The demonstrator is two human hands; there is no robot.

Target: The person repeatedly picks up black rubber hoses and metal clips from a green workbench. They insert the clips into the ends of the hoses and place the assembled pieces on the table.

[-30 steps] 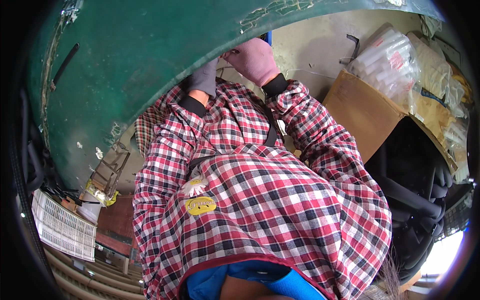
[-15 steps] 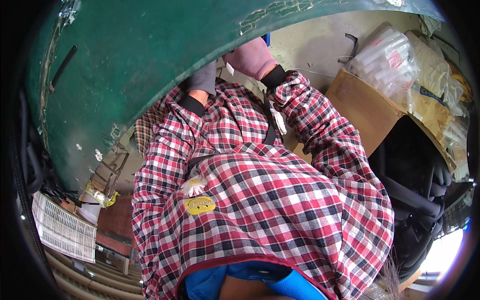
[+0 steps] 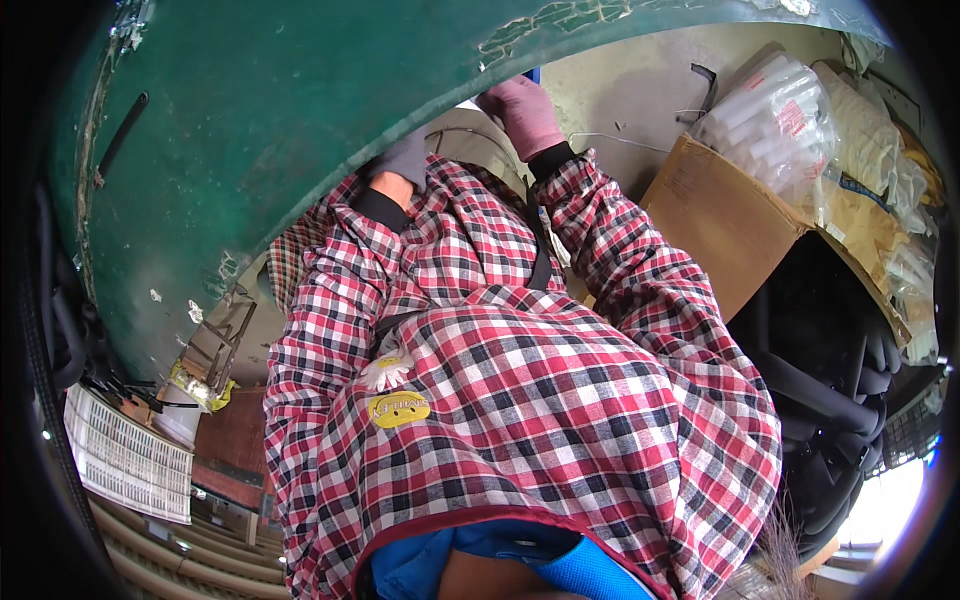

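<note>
My left hand [image 3: 403, 163], in a grey glove, reaches beneath the near edge of the green tabletop [image 3: 270, 120], which hides its fingers. To its right and farther off, my right hand [image 3: 525, 115] wears a pink glove. Its visible fingers are bent and closed at the table edge, with the tips partly covered. A small white patch [image 3: 470, 104] shows next to those fingertips; what it belongs to is hidden. Behind the right hand a bit of something blue [image 3: 534, 75] sticks out. A thin curved line shows between the two hands.
At right stands an open cardboard box [image 3: 725, 225] with clear bags of white tubes [image 3: 770, 110] by it. Black foam-like tubes [image 3: 825, 390] are heaped below. A black strip [image 3: 125, 135] lies on the tabletop. Toward the lower left are a metal frame [image 3: 228, 340] and white crate [image 3: 130, 455].
My hands have drawn apart: the right has shifted slightly away from the left, and the left has dropped a little. The white piece that hung between them no longer shows there.
</note>
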